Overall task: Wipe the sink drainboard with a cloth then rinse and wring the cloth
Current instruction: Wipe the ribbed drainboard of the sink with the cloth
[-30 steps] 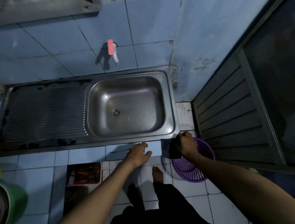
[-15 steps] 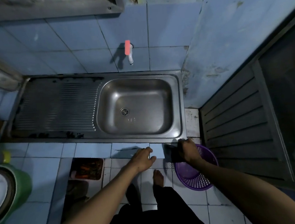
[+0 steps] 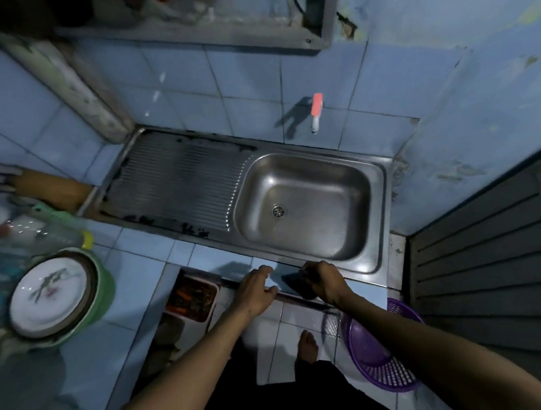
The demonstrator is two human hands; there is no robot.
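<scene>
- Down at the front edge of the blue-tiled counter (image 3: 145, 279), the right hand (image 3: 328, 281) had its grip closed around a dark cloth (image 3: 296, 282), pressing it on the tiles just in front of the sink basin (image 3: 305, 207).
- Beside it, the left hand (image 3: 256, 290) lay on the counter edge, fingers loosely curled and holding nothing, close to the cloth but apart from it.
- The ribbed drainboard (image 3: 180, 186) stretched to the left of the basin, well apart from the cloth, with dark grime along its edges.
- A tap (image 3: 316, 112) with a red handle stuck out of the tiled wall above the basin.
- A purple basket (image 3: 382, 367) sat on the floor under the right forearm.
- A green pot (image 3: 59, 292), capped by a white plate, stood at the counter's left.
</scene>
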